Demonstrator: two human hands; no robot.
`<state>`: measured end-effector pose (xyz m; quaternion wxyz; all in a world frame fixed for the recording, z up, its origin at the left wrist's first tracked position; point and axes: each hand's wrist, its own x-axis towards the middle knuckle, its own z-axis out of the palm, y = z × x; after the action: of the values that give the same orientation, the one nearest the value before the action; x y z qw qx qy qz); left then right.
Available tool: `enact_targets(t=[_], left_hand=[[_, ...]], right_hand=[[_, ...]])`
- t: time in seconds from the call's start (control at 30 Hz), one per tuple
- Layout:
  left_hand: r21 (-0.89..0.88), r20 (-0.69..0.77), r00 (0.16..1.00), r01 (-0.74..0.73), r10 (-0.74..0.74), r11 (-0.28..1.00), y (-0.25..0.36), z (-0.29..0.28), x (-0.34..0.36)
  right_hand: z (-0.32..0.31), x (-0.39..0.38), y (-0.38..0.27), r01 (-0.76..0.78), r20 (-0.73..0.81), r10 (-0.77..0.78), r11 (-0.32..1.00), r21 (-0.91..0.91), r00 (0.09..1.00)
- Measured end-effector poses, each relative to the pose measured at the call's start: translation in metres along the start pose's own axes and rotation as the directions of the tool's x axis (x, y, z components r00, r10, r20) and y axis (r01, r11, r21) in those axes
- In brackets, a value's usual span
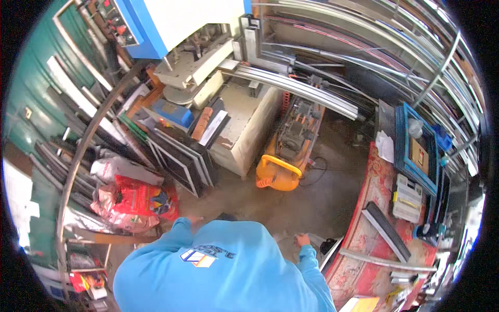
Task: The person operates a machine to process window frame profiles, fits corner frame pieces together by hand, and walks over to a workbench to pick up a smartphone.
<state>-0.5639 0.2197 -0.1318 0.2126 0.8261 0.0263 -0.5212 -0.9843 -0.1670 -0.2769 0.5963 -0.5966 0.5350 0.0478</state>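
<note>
My blue-sleeved arms reach forward from the lower edge. My left hand [195,220] shows only in part past the sleeve, low by the red and clear plastic bags [138,200]. Its fingers are blurred and mostly hidden. On the other side, my right hand [301,239] is out over the floor, left of the table with the red patterned cloth [358,236]. Its fingers look curled, and what they hold, if anything, is too small to make out. A dark object [327,245] lies just right of that hand.
An orange air compressor [280,171] stands ahead, its cable on the floor. Dark framed panels [182,165] lean by a white-and-blue machine [187,21]. Metal profiles [306,91] jut out overhead of the compressor. A blue frame [418,148], organizer case [407,198] and dark profile [385,231] lie on the table.
</note>
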Motion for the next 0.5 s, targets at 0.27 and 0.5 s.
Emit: enact_targets(t=[0.27, 0.5], left_hand=[[0.214, 0.047, 0.866, -0.495, 0.497, 0.842, 0.097, -0.033, 0.045], [0.451, 0.199, 0.884, -0.465, 0.422, 0.761, 0.069, -0.059, 0.105]], right_hand=[[0.015, -0.044, 0.075, -0.042, -0.350, 0.066, 0.996, 0.074, 0.934], [0.163, -0.151, 0.022, 0.324, 0.230, -0.244, 0.491, -0.808, 0.942]])
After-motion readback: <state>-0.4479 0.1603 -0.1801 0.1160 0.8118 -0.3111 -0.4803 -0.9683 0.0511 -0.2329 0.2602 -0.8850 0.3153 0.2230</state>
